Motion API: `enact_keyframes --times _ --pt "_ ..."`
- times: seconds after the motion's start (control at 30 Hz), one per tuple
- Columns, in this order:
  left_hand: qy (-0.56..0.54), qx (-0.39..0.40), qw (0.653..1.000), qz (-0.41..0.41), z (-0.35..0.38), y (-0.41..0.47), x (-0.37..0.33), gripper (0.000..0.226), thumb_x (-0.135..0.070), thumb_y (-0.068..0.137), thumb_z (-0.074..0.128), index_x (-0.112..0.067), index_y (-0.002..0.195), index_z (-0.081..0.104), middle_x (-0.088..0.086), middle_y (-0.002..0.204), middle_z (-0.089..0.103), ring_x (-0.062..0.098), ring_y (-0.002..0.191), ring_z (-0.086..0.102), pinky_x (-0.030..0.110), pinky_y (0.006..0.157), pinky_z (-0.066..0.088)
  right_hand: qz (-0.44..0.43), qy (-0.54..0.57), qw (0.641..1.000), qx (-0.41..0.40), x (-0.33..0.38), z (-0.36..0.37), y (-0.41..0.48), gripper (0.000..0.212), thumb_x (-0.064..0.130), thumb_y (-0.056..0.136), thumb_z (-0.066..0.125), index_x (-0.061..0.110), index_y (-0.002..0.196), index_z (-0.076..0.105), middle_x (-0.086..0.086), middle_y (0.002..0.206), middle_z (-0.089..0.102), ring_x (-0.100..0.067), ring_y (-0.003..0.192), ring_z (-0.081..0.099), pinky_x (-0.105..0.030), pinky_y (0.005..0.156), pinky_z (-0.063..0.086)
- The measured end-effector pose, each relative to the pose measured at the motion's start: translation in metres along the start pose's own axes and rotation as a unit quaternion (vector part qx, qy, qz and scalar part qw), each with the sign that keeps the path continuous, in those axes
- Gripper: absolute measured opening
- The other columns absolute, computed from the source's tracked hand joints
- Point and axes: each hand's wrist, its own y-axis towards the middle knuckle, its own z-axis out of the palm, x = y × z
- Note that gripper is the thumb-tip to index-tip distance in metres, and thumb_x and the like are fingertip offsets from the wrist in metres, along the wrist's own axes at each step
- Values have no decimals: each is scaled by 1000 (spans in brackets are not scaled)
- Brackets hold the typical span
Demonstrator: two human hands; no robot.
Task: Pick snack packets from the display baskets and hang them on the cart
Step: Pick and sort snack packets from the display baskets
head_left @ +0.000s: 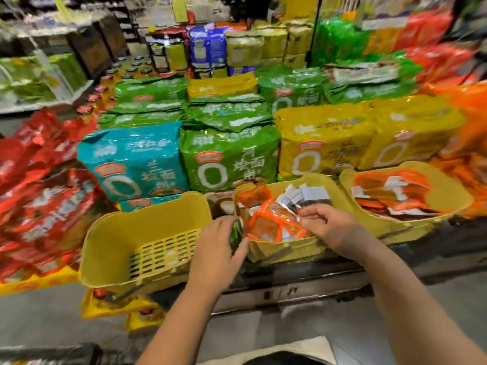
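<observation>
In the middle basket (290,250), lower centre of the frame, the right hand (329,227) pinched orange packets (268,225) and the left hand (216,246) gripped a green packet (235,233): seemingly the picking step, needing a clean lift out next.

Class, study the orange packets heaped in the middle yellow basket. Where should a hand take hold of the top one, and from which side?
Pinch the top orange packet by a flat edge, fingers coming from above. It lies nearly flat on the heap, and the walls of the middle basket close off the sides.
</observation>
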Motion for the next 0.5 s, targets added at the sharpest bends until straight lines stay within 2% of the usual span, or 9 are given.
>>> enact_keyframes --times 0.03,0.1,0.2,0.3,0.4,0.5 --pt "8 5 1000 -1 5 7 -7 51 -43 97 61 -16 140 53 3 140 54 22 132 45 33 111 33 6 -26 1000 0 -4 -9 4 12 22 93 69 29 104 70 12 95 72 -4 88 66 -20 80 49" --pt "24 16 1000 2 15 22 -18 54 -47 97 59 -15 141 53 4 140 55 23 132 45 35 112 35 0 -81 997 17 -10 -26 11 17 23 96 66 24 112 69 11 104 70 -10 98 63 -21 79 43" --pt "74 34 997 -2 33 44 -24 74 -64 90 33 -17 143 53 9 146 52 29 138 42 42 116 33 -33 -154 987 17 -20 -44 23 24 26 97 65 22 121 67 8 110 64 -7 99 54 -16 76 35" --pt "162 97 982 -23 57 58 -24 90 -74 85 11 -24 154 39 11 161 35 35 151 23 50 124 20 -46 -161 986 -25 -34 -55 43 29 24 95 67 15 123 67 -2 116 68 -11 102 57 -24 83 41" --pt "181 112 976 -50 67 59 -25 91 -76 84 5 -29 157 33 9 167 23 34 156 7 54 125 15 -51 -230 971 -30 -39 -50 63 31 27 95 64 12 122 65 -8 116 68 -25 111 60 -34 88 46" --pt "174 113 976 -64 66 59 -30 92 -74 80 1 -33 158 28 4 170 14 30 156 -4 53 124 14 8 -316 949 4 -35 -39 81 43 38 99 57 10 132 51 -9 118 66 -29 109 62 -34 79 45"
